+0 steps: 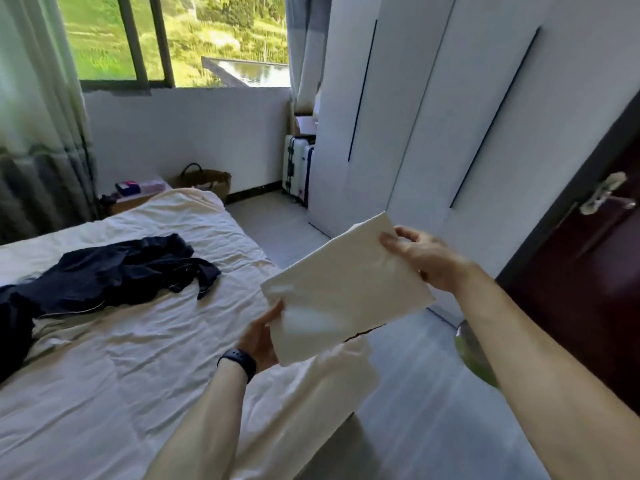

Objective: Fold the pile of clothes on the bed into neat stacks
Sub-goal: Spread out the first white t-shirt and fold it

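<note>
Now pinching the folded cream cloth rectangle (346,289) at opposite edges between curled fingers of left hand (259,341) and right hand (422,258), likely to keep it flat and neat, with crumpled dark blue clothes (121,268) lying on the white bed (104,375), left of the fingers.

Your room was daylit through a dark-framed window (138,39), pale sheer curtain (38,98) at your left, white-sheeted bed (104,393) below you, tall white wardrobe (415,133) ahead, grey floor (415,393), dark red wooden door (571,289) at your right, white hard-shell suitcase (292,164) stood beside the wardrobe.
</note>
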Tool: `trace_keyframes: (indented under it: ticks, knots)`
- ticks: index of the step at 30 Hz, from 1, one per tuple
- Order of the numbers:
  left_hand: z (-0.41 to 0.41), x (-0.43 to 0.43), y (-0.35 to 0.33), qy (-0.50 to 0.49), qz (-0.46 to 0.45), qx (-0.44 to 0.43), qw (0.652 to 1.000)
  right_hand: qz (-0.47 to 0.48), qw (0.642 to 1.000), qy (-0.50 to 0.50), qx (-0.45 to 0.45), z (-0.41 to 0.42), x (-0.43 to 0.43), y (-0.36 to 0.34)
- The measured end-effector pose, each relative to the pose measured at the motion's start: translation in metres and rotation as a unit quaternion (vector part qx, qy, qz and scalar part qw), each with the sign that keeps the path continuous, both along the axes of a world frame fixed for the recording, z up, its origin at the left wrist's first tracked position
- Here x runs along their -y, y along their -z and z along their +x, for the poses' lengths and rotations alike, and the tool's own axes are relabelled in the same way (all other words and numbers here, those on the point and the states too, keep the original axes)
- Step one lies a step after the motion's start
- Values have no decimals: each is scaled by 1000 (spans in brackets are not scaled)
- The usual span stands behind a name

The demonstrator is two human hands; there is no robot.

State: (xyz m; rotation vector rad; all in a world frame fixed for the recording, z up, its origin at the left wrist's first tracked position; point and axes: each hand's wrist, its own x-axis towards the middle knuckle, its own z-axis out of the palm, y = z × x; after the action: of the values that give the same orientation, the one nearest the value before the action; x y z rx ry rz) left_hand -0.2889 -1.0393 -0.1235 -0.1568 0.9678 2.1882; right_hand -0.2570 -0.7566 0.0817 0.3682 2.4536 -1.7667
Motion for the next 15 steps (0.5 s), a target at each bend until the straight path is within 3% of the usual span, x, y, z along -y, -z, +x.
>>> trace_keyframes:
  ticks: [7,15]
  knots:
    - [-63,-59,12,111,-21,6,994,-108,989,100,22,-40,-86,41]
    - [-109,-148,56,154,-23,65,986,-190,966,171,48,-63,-172,111]
